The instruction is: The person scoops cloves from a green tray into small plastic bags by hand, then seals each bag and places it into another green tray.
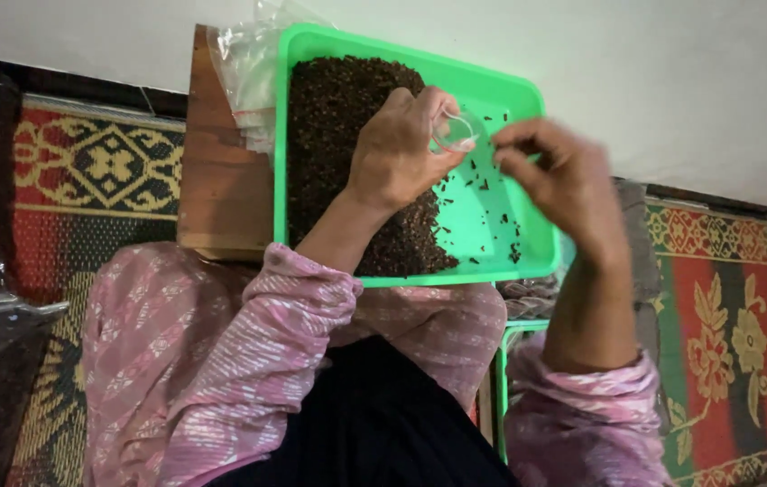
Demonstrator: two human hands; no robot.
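Observation:
A green plastic tray [528, 99] lies before me, its left half heaped with dark brown cloves [338, 117] and a few scattered pieces on its bare right side. My left hand [397, 149] hovers over the heap and grips a small clear plastic cup [456, 131]. My right hand [559, 176] is over the tray's right part, fingers pinched together close to the cup's mouth. Whether a clove is between the fingertips is too small to tell.
A stack of clear plastic bags [248, 72] lies on a brown wooden board [221, 180] left of the tray. Patterned woven mats [735, 334] cover the floor. A white wall [672, 72] runs behind. A second green tray edge [503, 379] shows below.

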